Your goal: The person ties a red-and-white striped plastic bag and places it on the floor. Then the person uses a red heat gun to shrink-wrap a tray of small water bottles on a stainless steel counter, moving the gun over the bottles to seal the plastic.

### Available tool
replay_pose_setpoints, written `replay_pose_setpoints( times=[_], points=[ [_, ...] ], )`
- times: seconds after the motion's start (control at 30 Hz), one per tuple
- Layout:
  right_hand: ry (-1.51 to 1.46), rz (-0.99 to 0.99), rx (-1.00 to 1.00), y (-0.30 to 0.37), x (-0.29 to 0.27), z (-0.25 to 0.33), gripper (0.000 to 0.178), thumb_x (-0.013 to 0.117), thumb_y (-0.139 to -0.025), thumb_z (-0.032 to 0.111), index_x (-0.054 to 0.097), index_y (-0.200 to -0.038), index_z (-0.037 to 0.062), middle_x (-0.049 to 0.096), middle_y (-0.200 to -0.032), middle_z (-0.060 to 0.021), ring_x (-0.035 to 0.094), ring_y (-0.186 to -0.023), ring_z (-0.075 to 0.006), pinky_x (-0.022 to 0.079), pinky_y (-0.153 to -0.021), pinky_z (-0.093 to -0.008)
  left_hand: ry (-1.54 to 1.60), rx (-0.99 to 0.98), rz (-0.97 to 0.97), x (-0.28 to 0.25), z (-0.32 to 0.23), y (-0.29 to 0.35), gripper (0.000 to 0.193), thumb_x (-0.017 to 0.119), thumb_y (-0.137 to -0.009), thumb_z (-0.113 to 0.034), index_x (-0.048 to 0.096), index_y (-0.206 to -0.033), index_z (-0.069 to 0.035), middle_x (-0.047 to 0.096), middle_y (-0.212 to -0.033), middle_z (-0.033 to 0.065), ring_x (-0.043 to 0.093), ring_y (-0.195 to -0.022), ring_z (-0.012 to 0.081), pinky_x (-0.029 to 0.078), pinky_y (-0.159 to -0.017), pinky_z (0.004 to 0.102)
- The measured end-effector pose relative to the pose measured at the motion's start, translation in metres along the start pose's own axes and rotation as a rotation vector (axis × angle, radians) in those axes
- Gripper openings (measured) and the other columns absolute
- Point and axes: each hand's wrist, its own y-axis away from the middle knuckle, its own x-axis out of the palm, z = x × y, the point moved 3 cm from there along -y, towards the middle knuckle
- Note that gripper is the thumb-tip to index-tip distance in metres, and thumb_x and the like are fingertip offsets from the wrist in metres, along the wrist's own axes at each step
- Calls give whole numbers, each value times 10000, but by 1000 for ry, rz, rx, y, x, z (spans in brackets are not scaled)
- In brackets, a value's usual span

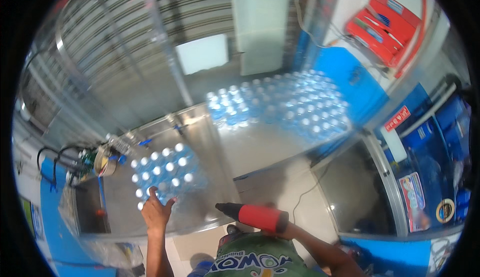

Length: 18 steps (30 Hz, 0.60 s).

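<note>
At the left, a group of clear water bottles [170, 166] with white caps stands on a steel counter [210, 197]. My left hand [157, 214] is over the near side of this group, index finger at a white cap and thumb spread away from it; the other fingers are partly hidden. My right hand [290, 230] holds a red heat gun [261, 218] with a black nozzle, which points left toward the bottles. The grip and most of the right fingers are hidden behind the tool. A gap separates the nozzle from the bottles.
More white-capped bottles [315, 102] stand in rows on a steel surface [265, 144] at the back right. A basin [91, 204] and a small tub [105, 163] are at the left. A cable [306, 192] trails down at the right. An open red case [385, 27] lies far right.
</note>
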Motion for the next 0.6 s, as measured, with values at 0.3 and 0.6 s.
replay_pose_setpoints(
  times=[0.3, 0.6],
  points=[
    [-340, -472, 322, 91, -75, -48, 328, 808, -955, 398, 701, -1009, 92, 639, -755, 5, 597, -618, -107, 474, -553, -300, 514, 853, 159, 132, -337, -60, 601, 830, -881, -237, 577, -1416, -135, 588, -1348, 202, 684, -1099, 364, 577, -896, 493],
    [-442, -558, 362, 141, -130, -50, 480, 746, -941, 286, 590, -1344, 77, 636, -845, -18, 605, -672, -108, 451, -450, -269, 370, 1011, 223, 232, -496, -148, 550, 780, -891, -75, 596, -1402, -158, 492, -1448, 178, 661, -1154, 412, 573, -949, 517]
  ],
)
